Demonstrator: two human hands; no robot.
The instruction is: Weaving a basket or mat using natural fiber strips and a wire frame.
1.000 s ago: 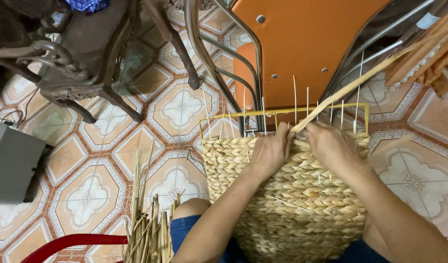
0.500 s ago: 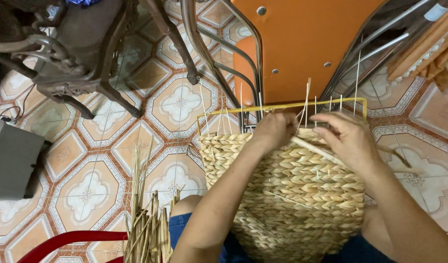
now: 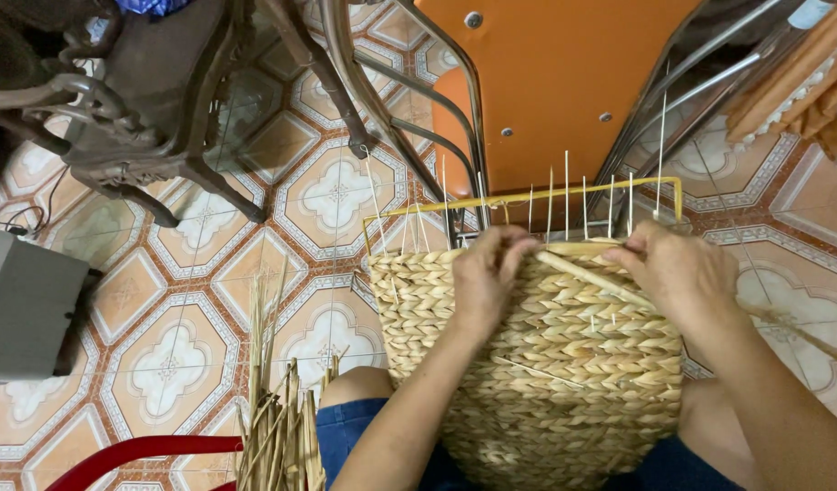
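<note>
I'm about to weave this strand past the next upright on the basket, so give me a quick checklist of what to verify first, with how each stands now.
1. Left hand steadies the top edge of the woven basket: ok, fingers curl over the rim.
2. Right hand has the straw strand: ok, the strand runs from that hand across to the left.
3. Upright stakes stand free above the weave: ok, thin and roughly vertical.
4. Yellow wire frame sits level at the rim: ok.
5. Spare straw bundle within reach: ok, beside the left knee.
6. Strand tail length on the right: cannot tell, it leaves the picture.
</note>
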